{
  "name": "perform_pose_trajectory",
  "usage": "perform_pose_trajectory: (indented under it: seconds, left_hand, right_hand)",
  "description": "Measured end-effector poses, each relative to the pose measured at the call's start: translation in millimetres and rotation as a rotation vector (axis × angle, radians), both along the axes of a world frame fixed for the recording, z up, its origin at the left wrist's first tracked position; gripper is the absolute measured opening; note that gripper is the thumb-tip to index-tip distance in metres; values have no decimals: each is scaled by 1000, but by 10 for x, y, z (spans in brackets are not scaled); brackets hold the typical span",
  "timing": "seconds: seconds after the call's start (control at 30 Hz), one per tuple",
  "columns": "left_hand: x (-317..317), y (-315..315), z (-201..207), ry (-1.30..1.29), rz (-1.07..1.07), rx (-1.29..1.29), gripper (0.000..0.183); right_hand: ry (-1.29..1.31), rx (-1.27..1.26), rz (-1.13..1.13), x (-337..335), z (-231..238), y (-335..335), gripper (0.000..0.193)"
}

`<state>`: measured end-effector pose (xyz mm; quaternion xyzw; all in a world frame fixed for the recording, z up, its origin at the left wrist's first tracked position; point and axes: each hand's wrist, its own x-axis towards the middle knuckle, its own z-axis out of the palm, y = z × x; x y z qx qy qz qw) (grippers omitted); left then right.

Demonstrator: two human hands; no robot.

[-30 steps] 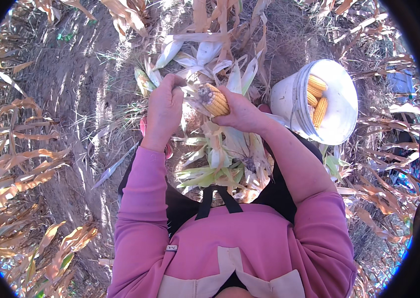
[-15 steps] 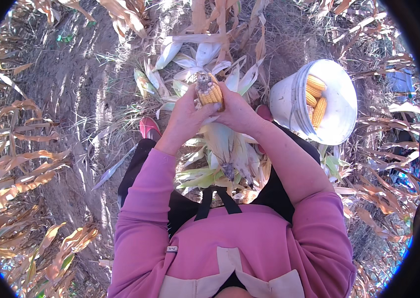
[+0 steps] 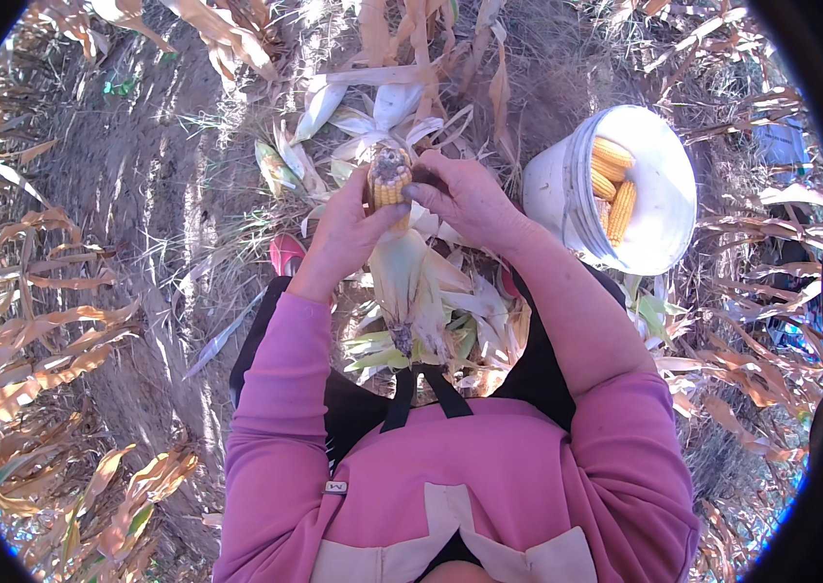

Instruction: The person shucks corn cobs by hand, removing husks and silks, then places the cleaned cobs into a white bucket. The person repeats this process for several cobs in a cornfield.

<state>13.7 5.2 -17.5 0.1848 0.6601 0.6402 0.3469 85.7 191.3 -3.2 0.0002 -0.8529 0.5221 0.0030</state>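
We stand on bare, dry ground [image 3: 129,175] strewn with straw, with brown dried corn stalks [image 3: 32,321] crowding in on the left, the top and the right. Our pink sleeves [image 3: 275,408] rise from the lower edge over a dark apron.

To the right of our hands sits a white bucket [image 3: 552,189], tilted so that its mouth faces us, with a few yellow husked cobs [image 3: 615,185] lying inside. It stands near our right forearm but apart from it.

Between our arms lies a heap of pale green and cream husks [image 3: 421,291], some hanging down from the ear and some scattered on the ground around it; these leaves cover the ground beneath our hands. A red shoe tip [image 3: 287,255] shows just left of our left wrist.

Our left hand [image 3: 348,233] and right hand [image 3: 465,199] are close together, both gripping one corn cob [image 3: 389,177]. The cob stands upright between them, its dark tip up and yellow kernels showing, with its peeled husk trailing below.
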Motion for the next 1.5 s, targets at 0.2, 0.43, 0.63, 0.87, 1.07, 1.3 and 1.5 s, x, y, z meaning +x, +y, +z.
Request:
perform_pose_trajectory:
  seconds: [0.2,0.43,0.63,0.87,1.07,1.3,1.5]
  left_hand:
    - [-51,-18,30,28,-15,-81,46]
    - [-107,-64,90,-63,89,11,43]
    - [-75,-40,250,-142,139,117,41]
    - [-147,-97,140,-370,336,449,45]
    - [-136,-101,48,-347,341,506,45]
    - [-62,-19,105,-200,385,513,44]
    - [-169,-110,268,-347,456,603,41]
  right_hand:
    - [-29,-165,-231,-17,-24,100,15]
    - [34,-300,-393,-91,-108,258,20]
    - [21,-145,-34,-37,-149,101,47]
    - [-38,148,180,-3,-135,3,53]
    - [-166,10,187,3,-76,-140,60]
    - [-394,-254,105,-22,-46,-343,75]
    - [-263,-193,135,-39,-86,-369,58]
